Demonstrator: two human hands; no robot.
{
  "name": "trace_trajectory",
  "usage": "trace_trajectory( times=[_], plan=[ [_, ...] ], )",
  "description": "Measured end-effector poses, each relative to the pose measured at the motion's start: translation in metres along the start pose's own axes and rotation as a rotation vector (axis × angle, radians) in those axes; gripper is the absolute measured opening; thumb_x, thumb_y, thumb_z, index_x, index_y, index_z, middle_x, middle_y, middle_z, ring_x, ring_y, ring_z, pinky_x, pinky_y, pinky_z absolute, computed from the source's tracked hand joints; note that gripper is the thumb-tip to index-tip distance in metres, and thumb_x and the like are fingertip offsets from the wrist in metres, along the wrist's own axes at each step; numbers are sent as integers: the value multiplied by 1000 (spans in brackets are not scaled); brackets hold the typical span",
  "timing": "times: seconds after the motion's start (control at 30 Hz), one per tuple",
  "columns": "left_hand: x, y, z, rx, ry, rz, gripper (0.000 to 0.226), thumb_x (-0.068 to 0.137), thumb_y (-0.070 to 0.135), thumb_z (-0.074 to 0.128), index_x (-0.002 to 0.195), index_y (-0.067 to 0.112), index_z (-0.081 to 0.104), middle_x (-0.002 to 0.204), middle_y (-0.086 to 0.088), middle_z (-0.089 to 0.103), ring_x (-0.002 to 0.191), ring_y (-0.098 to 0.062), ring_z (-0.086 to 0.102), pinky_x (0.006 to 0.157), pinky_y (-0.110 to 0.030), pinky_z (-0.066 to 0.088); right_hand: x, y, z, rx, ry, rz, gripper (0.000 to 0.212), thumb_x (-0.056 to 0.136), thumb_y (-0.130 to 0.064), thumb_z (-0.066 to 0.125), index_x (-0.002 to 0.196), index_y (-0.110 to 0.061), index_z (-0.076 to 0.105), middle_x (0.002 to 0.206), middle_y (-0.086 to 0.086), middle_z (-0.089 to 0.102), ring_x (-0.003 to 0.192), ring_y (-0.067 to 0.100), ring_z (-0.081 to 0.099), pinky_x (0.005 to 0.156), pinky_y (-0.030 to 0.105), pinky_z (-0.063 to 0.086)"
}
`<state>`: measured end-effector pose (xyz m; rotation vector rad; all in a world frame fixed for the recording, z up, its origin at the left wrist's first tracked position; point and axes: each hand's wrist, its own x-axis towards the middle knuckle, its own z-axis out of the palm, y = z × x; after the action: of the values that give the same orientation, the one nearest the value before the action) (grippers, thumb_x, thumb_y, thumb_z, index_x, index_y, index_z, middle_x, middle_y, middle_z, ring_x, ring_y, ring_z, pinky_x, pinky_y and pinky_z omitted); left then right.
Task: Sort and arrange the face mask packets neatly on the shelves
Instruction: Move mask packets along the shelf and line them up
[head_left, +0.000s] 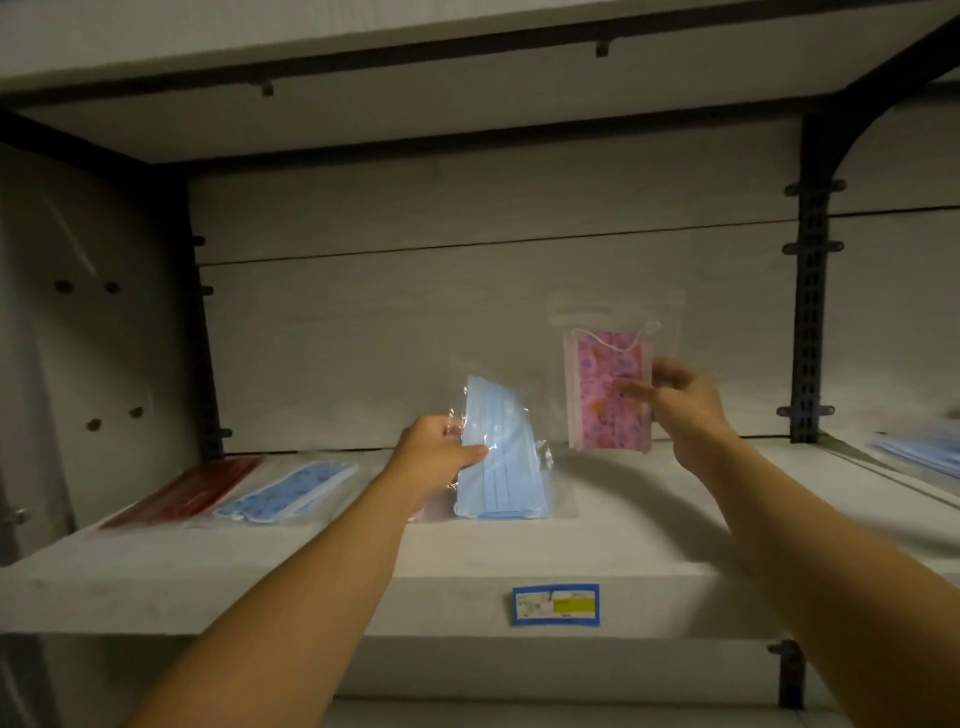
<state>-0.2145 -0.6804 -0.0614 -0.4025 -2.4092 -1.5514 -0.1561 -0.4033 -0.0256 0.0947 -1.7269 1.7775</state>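
Now, from the head view, my left hand (441, 449) has its grip pinched on the blue mask packet (501, 457), and my right hand (680, 397) pinches the pink packet (608, 389) upright over the shelf (649, 525). Both look light, floppy and slick, so I'd hold them by the mask-stiffened middle, not the loose film edges.

The shelf (597, 551) was a pale, wood-grained board with a thick front edge that bore a blue-bordered price label (556, 604) with a yellow patch. Flat on its left part lay a red mask packet (187, 491), and just beside that to the right a blue patterned mask packet (291, 491), both in clear bags. Nearer the middle a plain light-blue mask packet (511, 506) lay flat, while far right more blue packets (919, 452) sat blurred at the edge.
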Motion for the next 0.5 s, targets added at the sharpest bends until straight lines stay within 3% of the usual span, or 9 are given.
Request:
trace_trajectory(
  times=[0.1, 0.17, 0.27, 0.37, 0.5],
  plan=[
    [-3, 0, 4, 207, 19, 12, 27, 77, 22, 81, 73, 9, 57, 71, -5, 50, 64, -22, 50, 62, -28, 41, -4, 0, 0, 1, -10, 3, 19, 80, 2, 79, 86, -15, 72, 86, 4, 72, 72, 14, 69, 54, 20, 52],
    [-7, 3, 7, 290, 6, 24, 25, 81, 25, 81, 82, 8, 62, 80, -8, 60, 73, -25, 61, 63, -28, 45, -6, 1, -2, -5, -27, 9, 18, 80, 1, 79, 91, -11, 73, 87, 5, 73, 73, 15, 69, 51, 17, 51],
    [-13, 7, 8, 464, -6, 57, 30, 81, 35, 82, 93, 13, 66, 91, -4, 64, 79, -19, 60, 61, -26, 45, -9, 3, -3, -7, -44, 15, 24, 81, 1, 79, 103, -6, 73, 90, 6, 72, 72, 13, 68, 48, 14, 48],
    [-10, 3, 8, 570, 5, 45, 49, 75, 48, 84, 109, 18, 66, 107, -3, 66, 94, -22, 62, 80, -32, 55, -9, 4, -1, -13, -59, 21, 27, 81, -2, 79, 107, -6, 73, 96, 8, 74, 78, 16, 71, 49, 17, 50],
    [-6, -4, 9, 687, 4, 26, 90, 71, 63, 80, 141, 16, 46, 137, -8, 53, 130, -28, 43, 100, -40, 46, -6, 8, -4, -3, -67, 34, 28, 81, -8, 81, 108, -12, 74, 104, 7, 76, 95, 25, 74, 65, 31, 57]
  ],
)
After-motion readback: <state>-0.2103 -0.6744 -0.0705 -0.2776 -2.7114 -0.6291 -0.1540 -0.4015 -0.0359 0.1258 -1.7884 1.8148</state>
